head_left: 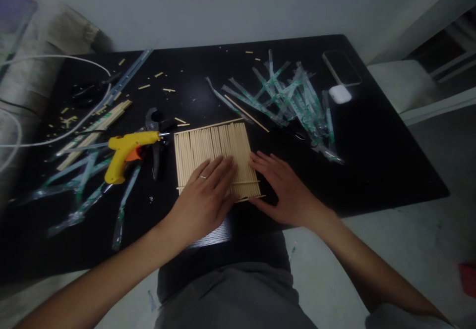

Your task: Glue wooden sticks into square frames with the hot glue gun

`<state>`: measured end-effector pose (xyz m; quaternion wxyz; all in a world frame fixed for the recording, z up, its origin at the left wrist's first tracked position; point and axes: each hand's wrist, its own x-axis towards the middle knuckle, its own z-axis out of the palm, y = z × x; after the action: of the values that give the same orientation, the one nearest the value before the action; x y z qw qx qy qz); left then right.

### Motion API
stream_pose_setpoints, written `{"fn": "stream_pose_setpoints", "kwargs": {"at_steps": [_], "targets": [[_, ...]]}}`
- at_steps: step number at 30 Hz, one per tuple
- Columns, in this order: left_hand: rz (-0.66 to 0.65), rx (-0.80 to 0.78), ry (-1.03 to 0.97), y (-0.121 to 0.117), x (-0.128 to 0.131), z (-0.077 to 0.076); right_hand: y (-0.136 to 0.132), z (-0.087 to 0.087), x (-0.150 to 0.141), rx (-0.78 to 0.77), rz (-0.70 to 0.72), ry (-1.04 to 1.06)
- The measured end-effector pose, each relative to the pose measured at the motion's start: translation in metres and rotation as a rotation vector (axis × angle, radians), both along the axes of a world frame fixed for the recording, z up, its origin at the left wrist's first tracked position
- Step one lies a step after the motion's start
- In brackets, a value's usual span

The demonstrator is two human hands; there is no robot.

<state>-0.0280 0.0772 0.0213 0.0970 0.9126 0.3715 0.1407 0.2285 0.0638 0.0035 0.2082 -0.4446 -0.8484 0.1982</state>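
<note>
Sitting near on the black table [375, 155], a squarish pale wooden-stick panel [195, 148] is kinda part-hidden by the bare left hand [204, 195], fingers close together; the bare right hand [284, 185], thumb spread from fingers, hugs its right edge.

A squarish panel of thin, pale sticks [238, 143], set side by side, lies flat on the black table [372, 170].

Stick panel [223, 143]: pale straw-yellow, finely striped by its parallel sticks. Glue gun [124, 144]: yellow body, orange trigger [133, 154]; wrappers [303, 98] translucent with green print; small case [340, 94] white. Desk [375, 145] black, wall [223, 7] grey, clothing [230, 294] dark grey.
</note>
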Motion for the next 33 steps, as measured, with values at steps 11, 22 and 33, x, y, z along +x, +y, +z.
{"fn": "stream_pose_setpoints", "kwargs": {"at_steps": [11,22,33], "targets": [[-0.058,-0.044,0.078,-0.008,0.002,-0.005,-0.001,-0.001,0.001,0.015,-0.001,-0.006],[0.054,-0.017,0.068,-0.004,-0.013,0.006,0.0,-0.001,0.001,0.007,0.001,0.003],[0.034,-0.006,0.017,-0.023,-0.017,-0.002,-0.001,0.0,0.001,0.001,0.002,-0.012]]}}
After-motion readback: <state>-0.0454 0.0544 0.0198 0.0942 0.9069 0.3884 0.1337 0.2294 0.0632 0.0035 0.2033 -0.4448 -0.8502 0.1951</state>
